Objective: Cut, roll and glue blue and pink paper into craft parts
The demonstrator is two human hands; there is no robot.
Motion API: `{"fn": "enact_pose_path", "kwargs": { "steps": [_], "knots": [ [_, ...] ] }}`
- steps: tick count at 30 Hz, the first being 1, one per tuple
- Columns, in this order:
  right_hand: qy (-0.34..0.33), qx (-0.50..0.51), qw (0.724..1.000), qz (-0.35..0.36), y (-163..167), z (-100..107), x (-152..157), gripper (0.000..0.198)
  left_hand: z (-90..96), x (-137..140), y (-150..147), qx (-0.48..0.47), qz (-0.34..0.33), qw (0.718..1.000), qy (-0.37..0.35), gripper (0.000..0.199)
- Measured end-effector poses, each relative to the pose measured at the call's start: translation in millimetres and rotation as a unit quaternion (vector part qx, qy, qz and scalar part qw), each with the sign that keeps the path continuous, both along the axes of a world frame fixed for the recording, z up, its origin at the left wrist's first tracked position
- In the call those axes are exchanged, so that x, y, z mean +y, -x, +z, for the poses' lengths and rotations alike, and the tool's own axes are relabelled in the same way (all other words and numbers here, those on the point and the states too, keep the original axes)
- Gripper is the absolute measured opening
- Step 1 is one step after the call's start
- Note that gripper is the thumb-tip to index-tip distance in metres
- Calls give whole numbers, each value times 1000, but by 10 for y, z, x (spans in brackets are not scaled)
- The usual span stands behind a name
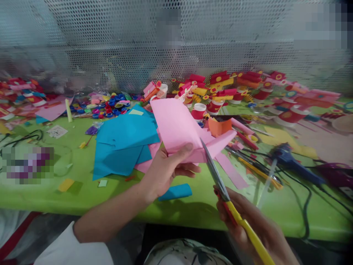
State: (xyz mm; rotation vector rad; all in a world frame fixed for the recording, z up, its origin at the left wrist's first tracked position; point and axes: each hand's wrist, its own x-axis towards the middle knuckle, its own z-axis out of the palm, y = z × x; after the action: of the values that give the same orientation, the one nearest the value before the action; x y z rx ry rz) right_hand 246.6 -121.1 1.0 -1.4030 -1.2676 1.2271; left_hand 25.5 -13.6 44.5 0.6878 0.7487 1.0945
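Note:
My left hand (171,167) grips a sheet of pink paper (176,121) above the table, thumb on top and fingers curled beneath. Scissors (216,175) with yellow and red handles are in my right hand (248,217), its fingers wrapped round the grips. Their blades point up and away from me and meet the pink sheet at its right part, where a strip (220,145) sticks out to the right. Below the sheet lies a rolled blue paper piece (175,191). Blue sheets (121,147) are spread to the left of my left hand.
Red and white paper cups (199,111) with rolled paper parts line the back. Colourful bottle caps (113,105) are piled at back left. A blue glue gun (295,162) with its black cable lies right, near another pair of scissors (259,171). Behind stands a perforated metal panel (118,33).

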Motion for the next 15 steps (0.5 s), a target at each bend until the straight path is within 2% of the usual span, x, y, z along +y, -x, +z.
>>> {"fn": "enact_pose_path", "kwargs": {
  "steps": [3,6,10,12,15],
  "knots": [
    [31,29,999,-22,53,82,-33,71,-18,14,12,15,-1,1000,5,37],
    [53,13,999,-2,0,127,-73,78,-44,32,50,45,-15,999,-16,31],
    [81,0,997,-15,-181,53,-144,76,-70,54,93,83,-28,995,-44,26],
    [79,-2,996,-32,-220,7,-163,76,-78,59,92,85,-24,995,-45,27],
    [61,3,998,-13,-168,9,-136,77,-98,56,72,82,-22,995,-46,30]
  ]
}}
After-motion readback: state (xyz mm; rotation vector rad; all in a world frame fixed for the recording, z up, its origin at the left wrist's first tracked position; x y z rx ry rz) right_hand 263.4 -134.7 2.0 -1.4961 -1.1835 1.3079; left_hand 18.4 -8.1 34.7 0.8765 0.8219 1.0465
